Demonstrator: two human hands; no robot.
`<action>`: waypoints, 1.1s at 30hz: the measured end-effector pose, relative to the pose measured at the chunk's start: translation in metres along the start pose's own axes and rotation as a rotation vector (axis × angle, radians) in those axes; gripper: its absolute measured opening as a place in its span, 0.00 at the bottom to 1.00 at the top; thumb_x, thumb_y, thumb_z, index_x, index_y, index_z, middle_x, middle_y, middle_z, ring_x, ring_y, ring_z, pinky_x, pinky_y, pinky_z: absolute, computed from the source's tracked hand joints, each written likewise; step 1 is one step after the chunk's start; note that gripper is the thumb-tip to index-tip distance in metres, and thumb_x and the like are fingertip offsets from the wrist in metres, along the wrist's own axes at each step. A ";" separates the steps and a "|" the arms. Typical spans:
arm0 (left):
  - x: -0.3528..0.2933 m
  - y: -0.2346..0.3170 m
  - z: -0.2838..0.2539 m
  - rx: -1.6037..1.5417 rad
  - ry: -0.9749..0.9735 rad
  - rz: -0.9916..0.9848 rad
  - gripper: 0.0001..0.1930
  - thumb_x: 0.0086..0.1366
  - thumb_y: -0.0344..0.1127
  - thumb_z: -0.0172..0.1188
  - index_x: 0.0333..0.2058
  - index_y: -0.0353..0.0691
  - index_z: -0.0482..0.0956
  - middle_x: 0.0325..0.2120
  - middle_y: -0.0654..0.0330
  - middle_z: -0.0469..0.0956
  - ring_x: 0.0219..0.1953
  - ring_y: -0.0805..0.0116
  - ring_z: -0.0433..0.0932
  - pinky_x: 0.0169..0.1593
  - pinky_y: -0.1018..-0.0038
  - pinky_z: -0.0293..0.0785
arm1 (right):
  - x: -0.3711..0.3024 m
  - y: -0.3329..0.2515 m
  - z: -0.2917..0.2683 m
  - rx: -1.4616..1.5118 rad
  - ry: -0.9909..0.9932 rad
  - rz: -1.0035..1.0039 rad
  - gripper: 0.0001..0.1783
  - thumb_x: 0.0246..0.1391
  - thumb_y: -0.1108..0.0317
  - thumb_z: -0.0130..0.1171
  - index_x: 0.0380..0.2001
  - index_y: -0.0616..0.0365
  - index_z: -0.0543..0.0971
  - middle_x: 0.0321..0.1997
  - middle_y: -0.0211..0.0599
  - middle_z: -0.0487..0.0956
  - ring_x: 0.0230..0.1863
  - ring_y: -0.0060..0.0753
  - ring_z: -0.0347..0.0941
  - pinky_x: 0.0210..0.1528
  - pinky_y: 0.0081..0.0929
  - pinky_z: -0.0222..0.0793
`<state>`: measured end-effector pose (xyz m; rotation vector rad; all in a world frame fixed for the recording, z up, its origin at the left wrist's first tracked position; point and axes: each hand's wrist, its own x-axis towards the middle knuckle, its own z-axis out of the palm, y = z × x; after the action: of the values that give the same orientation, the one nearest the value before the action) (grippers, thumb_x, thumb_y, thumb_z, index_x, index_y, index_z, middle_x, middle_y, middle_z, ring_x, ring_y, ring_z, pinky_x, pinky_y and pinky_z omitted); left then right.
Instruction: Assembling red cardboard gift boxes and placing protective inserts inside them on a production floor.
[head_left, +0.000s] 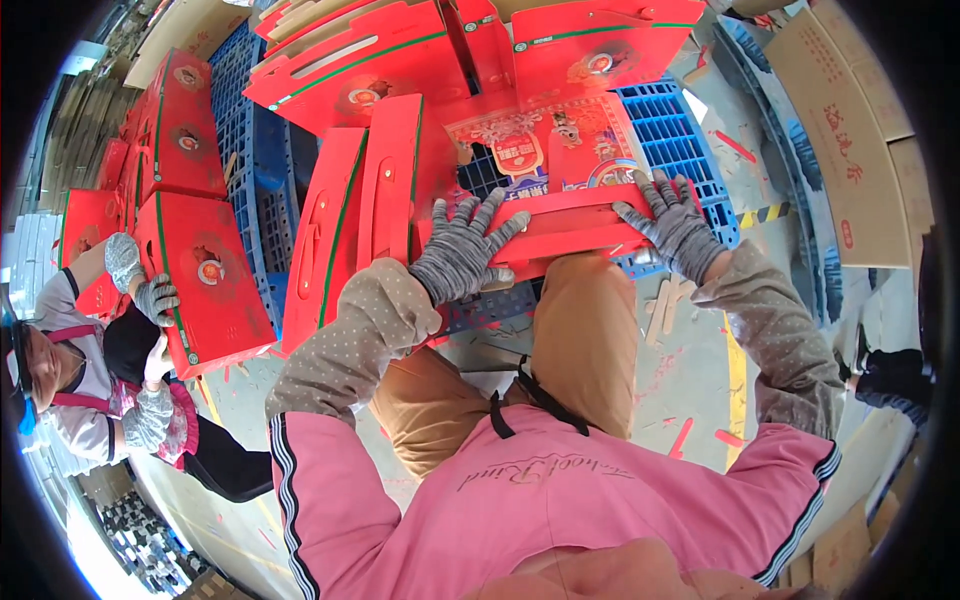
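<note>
Both my hands wear grey striped knit gloves. In front of my knees lies a red carton (590, 222), with a long folded strip along its near side. My left hand (462, 245) rests on the left end of that strip, fingers spread. At the strip's right end my right hand (672, 225) lies with fingers spread over the edge and thumb lower down. Beyond the strip shows a colourful printed panel (600, 135) with cartoon pictures. Left of my left hand, red gift boxes (385, 180) with green edging stand close together.
More red boxes (350, 75) stand behind, on blue plastic pallets (675, 125). At left, a co-worker's gloved hand (157, 298) touches a stacked red box (205, 270). Brown cartons (840, 130) rise at right. Red scraps (682, 437) and cardboard strips (662, 308) litter the floor.
</note>
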<state>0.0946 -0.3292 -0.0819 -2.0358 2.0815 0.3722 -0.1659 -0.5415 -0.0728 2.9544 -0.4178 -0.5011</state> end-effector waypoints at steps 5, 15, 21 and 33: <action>0.002 -0.002 -0.001 -0.028 0.007 0.022 0.44 0.54 0.65 0.52 0.65 0.59 0.46 0.65 0.49 0.44 0.62 0.43 0.53 0.59 0.40 0.48 | 0.003 0.003 0.008 0.018 0.044 0.013 0.40 0.46 0.42 0.56 0.63 0.31 0.57 0.69 0.51 0.48 0.68 0.60 0.44 0.65 0.61 0.36; 0.003 -0.002 -0.003 -0.045 0.057 0.049 0.43 0.54 0.63 0.54 0.65 0.57 0.49 0.62 0.46 0.52 0.60 0.45 0.57 0.59 0.47 0.52 | 0.004 0.005 0.004 -0.010 0.052 -0.033 0.40 0.46 0.46 0.56 0.63 0.35 0.58 0.68 0.52 0.50 0.67 0.59 0.49 0.64 0.59 0.43; 0.001 0.005 0.005 0.006 0.156 0.022 0.43 0.53 0.61 0.57 0.64 0.59 0.50 0.60 0.45 0.55 0.59 0.46 0.59 0.58 0.49 0.54 | -0.001 0.003 0.034 -0.021 0.186 -0.088 0.44 0.40 0.53 0.61 0.63 0.46 0.58 0.69 0.50 0.50 0.68 0.55 0.47 0.66 0.56 0.42; 0.004 -0.001 0.000 -0.021 0.105 0.058 0.40 0.56 0.61 0.53 0.65 0.60 0.49 0.59 0.44 0.56 0.57 0.45 0.61 0.56 0.49 0.57 | -0.005 -0.010 0.053 0.052 0.482 -0.081 0.41 0.37 0.62 0.60 0.60 0.52 0.62 0.68 0.42 0.54 0.69 0.46 0.49 0.69 0.50 0.39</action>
<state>0.0953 -0.3329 -0.0828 -2.0522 2.2108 0.3038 -0.1861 -0.5344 -0.1228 3.0077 -0.2576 0.2220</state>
